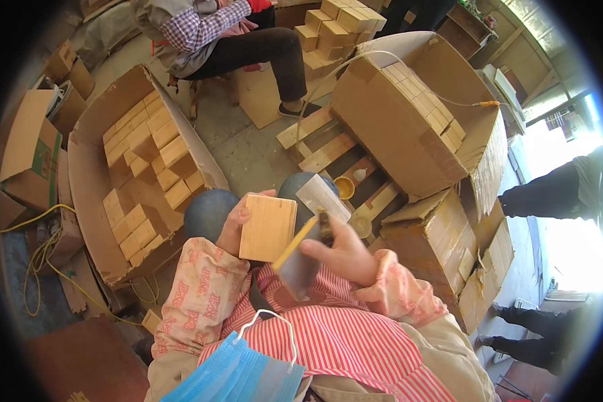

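My left hand (pixel 233 226) grips a light wooden box (pixel 268 229) by its left side, its smooth broad face turned up at me over my lap. Just to its right, my right hand (pixel 347 251) is closed on a flat grey piece with a yellow edge (pixel 296 261), blurred, perhaps sandpaper. A small dark striped thing (pixel 325 229) shows by the right fingers; its kind is unclear. Beyond them, a pale rectangular sheet (pixel 323 197) rests near my right knee (pixel 301 185).
At left, an open carton (pixel 90 201) holds several wooden boxes (pixel 141 144). A larger carton (pixel 402 127) with more boxes stands on a wooden pallet (pixel 328 149). A yellow cup (pixel 344 187) sits there too. Across from me sits a person (pixel 201 40). A yellow cable (pixel 43 258) trails at left.
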`<state>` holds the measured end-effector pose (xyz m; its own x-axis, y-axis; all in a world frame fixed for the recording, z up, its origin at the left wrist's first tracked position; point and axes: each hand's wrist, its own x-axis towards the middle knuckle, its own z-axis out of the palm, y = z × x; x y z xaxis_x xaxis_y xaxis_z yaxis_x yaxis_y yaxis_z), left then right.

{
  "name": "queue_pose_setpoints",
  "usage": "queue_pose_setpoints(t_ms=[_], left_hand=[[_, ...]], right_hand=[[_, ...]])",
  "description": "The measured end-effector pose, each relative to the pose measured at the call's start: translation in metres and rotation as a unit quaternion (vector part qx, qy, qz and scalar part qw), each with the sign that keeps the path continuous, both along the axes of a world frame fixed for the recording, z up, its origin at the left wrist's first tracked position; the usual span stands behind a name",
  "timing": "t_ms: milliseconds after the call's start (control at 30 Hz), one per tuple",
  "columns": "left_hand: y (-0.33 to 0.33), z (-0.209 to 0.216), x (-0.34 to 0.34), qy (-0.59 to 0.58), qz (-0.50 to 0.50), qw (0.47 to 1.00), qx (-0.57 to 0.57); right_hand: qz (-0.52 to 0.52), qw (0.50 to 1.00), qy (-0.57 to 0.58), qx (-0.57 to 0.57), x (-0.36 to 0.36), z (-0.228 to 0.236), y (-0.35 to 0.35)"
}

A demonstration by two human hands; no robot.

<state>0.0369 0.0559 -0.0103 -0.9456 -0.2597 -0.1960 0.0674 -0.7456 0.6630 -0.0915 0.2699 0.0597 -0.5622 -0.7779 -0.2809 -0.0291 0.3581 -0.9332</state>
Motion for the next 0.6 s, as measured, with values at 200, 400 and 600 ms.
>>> queue_pose_setpoints(t_ms=[200, 400, 600], left_hand=[[0.001, -0.007, 0.001, 0.028, 0.016, 0.999, 0.006], [0.004, -0.01, 0.002, 0.028, 0.028, 0.999, -0.003], [0.004, -0.013, -0.001, 0.028, 0.039, 0.998, -0.049]], right_hand=[[-0.11, 0.989, -0.031, -0.098, 0.013, -0.024, -0.044], [-0.16, 0.976, -0.05, -0.138, -0.009, -0.011, -0.07], [-0.139, 0.983, -0.034, -0.12, 0.028, -0.006, -0.038]])
